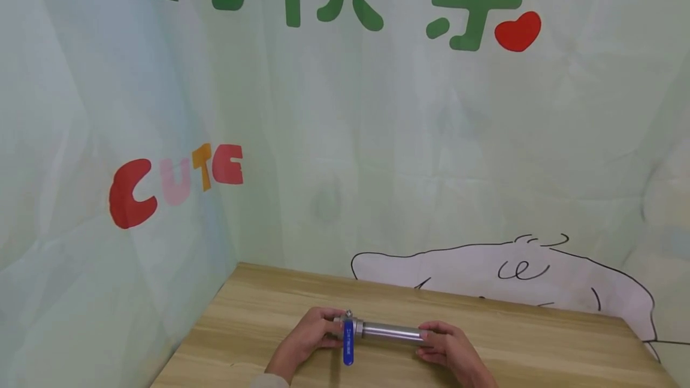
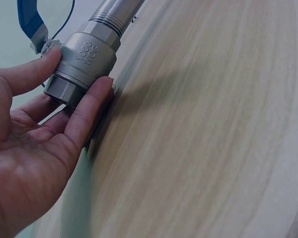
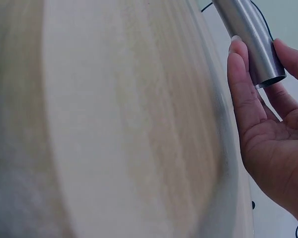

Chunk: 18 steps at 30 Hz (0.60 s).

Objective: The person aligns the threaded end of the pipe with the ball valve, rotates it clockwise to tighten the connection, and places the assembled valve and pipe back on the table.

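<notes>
A steel ball valve (image 2: 84, 57) with a blue lever handle (image 1: 348, 343) is joined by a threaded end to a plain metal pipe (image 1: 392, 332). My left hand (image 1: 312, 337) holds the valve body at its hex end, thumb on one side and fingers on the other. Raised lettering "1000 WOG" faces the left wrist view. At the pipe's far end, my right hand (image 1: 450, 349) grips the tube between thumb and fingers; its open, hollow mouth (image 3: 273, 82) shows in the right wrist view. Valve and pipe lie roughly level, handle pointing toward me.
A wood-grain table (image 1: 259, 298) spreads beneath both hands. Behind it and at the left hang pale green fabric walls (image 1: 323, 136) with printed letters and a cartoon outline; the table's back edge meets them.
</notes>
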Each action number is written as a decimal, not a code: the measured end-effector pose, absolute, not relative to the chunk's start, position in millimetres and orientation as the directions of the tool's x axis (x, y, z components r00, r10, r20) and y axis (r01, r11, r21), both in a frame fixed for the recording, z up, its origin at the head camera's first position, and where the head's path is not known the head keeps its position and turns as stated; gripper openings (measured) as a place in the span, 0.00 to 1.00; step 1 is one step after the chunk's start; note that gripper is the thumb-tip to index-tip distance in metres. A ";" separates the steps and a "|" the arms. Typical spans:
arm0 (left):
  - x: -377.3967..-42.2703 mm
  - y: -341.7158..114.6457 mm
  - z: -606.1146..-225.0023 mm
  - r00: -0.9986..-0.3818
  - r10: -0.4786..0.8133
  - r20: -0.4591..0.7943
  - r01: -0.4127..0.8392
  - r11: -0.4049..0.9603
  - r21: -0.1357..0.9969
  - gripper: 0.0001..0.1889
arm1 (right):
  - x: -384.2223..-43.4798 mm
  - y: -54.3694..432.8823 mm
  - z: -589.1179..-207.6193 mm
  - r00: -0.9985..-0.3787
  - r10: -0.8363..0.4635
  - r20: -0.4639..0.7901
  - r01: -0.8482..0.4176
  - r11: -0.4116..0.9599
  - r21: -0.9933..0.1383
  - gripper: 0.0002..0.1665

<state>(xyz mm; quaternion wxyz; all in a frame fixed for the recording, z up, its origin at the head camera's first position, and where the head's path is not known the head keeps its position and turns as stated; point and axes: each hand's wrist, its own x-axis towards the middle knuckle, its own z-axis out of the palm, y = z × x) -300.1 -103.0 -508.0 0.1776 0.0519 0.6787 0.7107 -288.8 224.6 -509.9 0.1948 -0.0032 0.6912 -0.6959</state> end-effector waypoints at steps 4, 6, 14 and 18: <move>-299.8 -102.6 -507.3 -0.932 0.324 -0.163 -0.176 -0.008 0.984 0.22 | -288.9 222.7 -511.9 -0.930 -0.273 -0.247 0.251 0.022 -0.968 0.30; -299.6 -102.2 -506.8 -0.932 0.326 -0.158 -0.170 -0.009 0.985 0.23 | -289.0 222.1 -512.7 -0.934 -0.266 -0.239 0.243 0.018 -0.970 0.30; -299.5 -101.5 -506.2 -0.933 0.323 -0.157 -0.169 -0.009 0.986 0.23 | -289.0 223.0 -511.0 -0.931 -0.266 -0.252 0.255 0.021 -0.967 0.32; -300.0 -101.7 -506.5 -0.933 0.324 -0.157 -0.168 -0.005 0.986 0.21 | -287.2 220.4 -509.6 -0.937 -0.266 -0.227 0.230 0.021 -0.973 0.30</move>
